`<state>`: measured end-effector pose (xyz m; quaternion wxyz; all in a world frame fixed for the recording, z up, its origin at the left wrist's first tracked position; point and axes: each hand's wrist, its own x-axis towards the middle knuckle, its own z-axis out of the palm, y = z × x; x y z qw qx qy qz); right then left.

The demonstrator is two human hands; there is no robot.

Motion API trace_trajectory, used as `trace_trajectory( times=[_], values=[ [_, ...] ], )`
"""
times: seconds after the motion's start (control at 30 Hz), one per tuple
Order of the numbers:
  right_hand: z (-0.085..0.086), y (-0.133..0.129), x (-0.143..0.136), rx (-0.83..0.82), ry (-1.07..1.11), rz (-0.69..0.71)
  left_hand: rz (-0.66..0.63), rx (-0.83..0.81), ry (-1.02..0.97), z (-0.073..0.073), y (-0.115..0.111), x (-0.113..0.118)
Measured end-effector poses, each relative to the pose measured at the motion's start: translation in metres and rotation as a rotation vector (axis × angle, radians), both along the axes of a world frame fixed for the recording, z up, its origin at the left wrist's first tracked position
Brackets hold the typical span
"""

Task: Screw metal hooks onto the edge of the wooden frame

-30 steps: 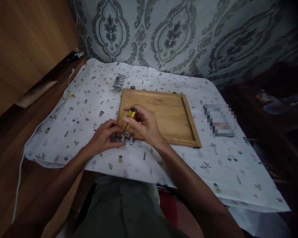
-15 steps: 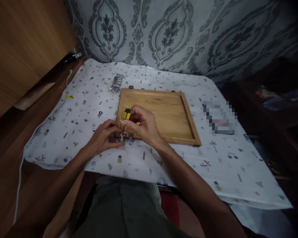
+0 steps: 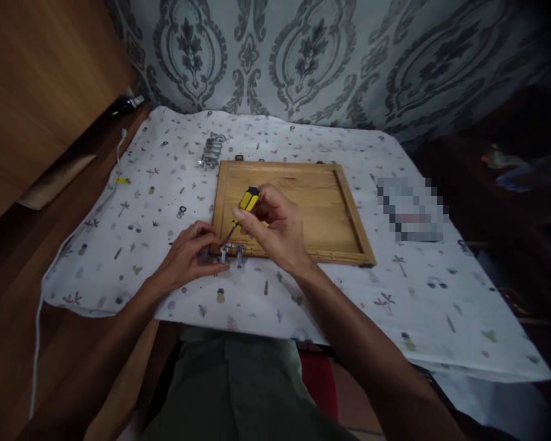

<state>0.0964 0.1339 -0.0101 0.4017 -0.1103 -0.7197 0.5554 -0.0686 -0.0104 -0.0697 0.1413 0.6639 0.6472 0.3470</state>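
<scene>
A wooden framed panel [image 3: 298, 205] lies on the cloth-covered table. At its near left corner sits a shiny metal fitting [image 3: 232, 250] with two legs hanging over the front edge. My right hand [image 3: 280, 226] grips a yellow-and-black screwdriver [image 3: 249, 199] by its handle. The screwdriver leans, its shaft pointing down and left to the fitting. My left hand [image 3: 188, 254] is around that corner, its fingers at the panel's edge and the thumb against the fitting's left leg. Exact fingertip contact is hard to make out.
Several metal fittings [image 3: 211, 150] lie in a row behind the panel on the left. A blurred-out flat object [image 3: 413, 211] is at the right. A white cable [image 3: 50, 269] runs along the table's left edge. A patterned curtain [image 3: 248, 55] hangs behind.
The screwdriver has tipped from nearly upright to leaning right, as my right hand shifted slightly right and up. My left hand stays at the corner. The view has moved a little.
</scene>
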Motion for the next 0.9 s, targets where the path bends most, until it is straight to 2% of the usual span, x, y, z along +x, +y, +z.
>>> trace_trajectory(
  times=[0.23,0.73,0.9],
  values=[
    [-0.0054,-0.0001,-0.0019,0.066,-0.048,0.042,0.003,-0.008,-0.003,0.0006,0.0004,0.0009],
    [-0.0096,-0.0006,-0.0039,0.139,-0.082,0.028,0.001,-0.027,-0.015,0.0032,0.0011,0.0019],
    [-0.0035,0.0019,-0.0026,0.255,-0.043,0.113,-0.004,0.015,-0.005,0.0001,0.0000,0.0017]
  ],
)
